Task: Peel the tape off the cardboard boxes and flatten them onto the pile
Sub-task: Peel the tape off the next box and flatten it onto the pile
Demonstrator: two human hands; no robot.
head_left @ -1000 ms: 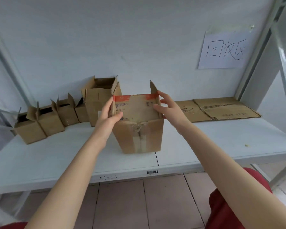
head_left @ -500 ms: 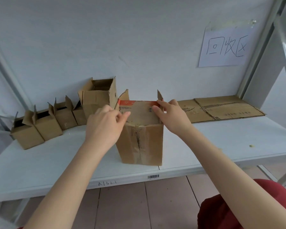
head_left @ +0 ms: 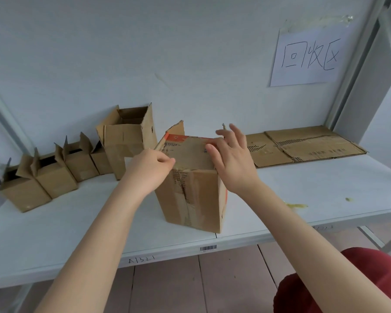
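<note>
- Cardboard box [head_left: 191, 195] stands upright at the middle of the white shelf [head_left: 325, 188], close to the front edge. It has an orange-red band [head_left: 178, 138] along its far rim.
- A worn strip of tape [head_left: 185, 197] runs down the seam of its near face. One flap lies across the top, and a pointed flap stands up at the far left corner.
- Left hand [head_left: 149, 168] is at 9 o'clock of the box top. Its fingers are curled, and thumb and forefinger pinch at the near top edge where the taped seam ends. Whether they hold tape or cardboard is not clear.
- Right hand [head_left: 233, 163] is at 3 o'clock of the box top. Its fingers are spread and its palm lies against the upper right corner.
- Pile of flattened cardboard [head_left: 307, 145] lies at 2 o'clock from the box, against the wall and well apart from it.
- A tall open box [head_left: 127, 141] stands at 10 o'clock, just behind the left hand.
- A row of small open boxes [head_left: 50, 177] runs from the tall box out towards 9 o'clock.
- A paper sign [head_left: 309, 55] with handwritten characters is taped to the wall at 1 o'clock.
- A yellowish scrap [head_left: 296, 206] lies on the shelf at 4 o'clock.
- A barcode sticker [head_left: 208, 248] sits on the shelf's front lip at 6 o'clock.
</note>
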